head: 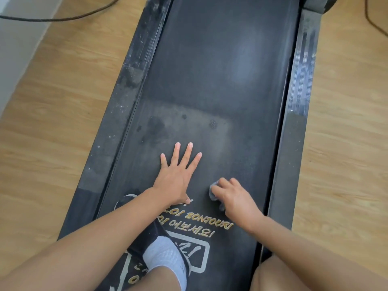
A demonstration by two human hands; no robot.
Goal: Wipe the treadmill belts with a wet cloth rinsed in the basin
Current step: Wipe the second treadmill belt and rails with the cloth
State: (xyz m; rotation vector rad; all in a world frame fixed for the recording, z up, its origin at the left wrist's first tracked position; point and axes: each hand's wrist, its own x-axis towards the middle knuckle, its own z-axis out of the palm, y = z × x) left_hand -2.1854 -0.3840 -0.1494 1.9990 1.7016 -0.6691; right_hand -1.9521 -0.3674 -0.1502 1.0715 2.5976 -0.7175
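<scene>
Two hands down on the treadmill belt [220,59] here. Right hand [235,198] curled tight around a small grey cloth [214,193], bunched up and pressed onto the rubber just right of centre, close to the near end. Left hand [177,175] holding nothing, flat with fingers spread, just beside the cloth hand but not touching it. Probably planted there for balance while leaning forward, maybe also for keeping the belt from sliding under the scrubbing. Wadding the cloth small like that: more pressure on one spot, less coverage per pass, at a guess. Just ahead of the fingertips, a dull dusty band with a few dark wet-looking spots [213,123], then a darker stretch further up, so likely plenty left to wipe. Right behind the hands, gold lettering [197,220] printed on the belt, plus a foot [165,255] in a black shoe and white sock parked on it, covering part of the surface and needing to shift before any wiping there. Dusty left side rail [117,127] and ribbed right side rail [300,97] flanking the belt, wooden floor [346,143] on both sides, a black cable [63,17] trailing across the floor top left, well apart from the work. No basin anywhere in view, so no telling where the next rinse happens.
</scene>
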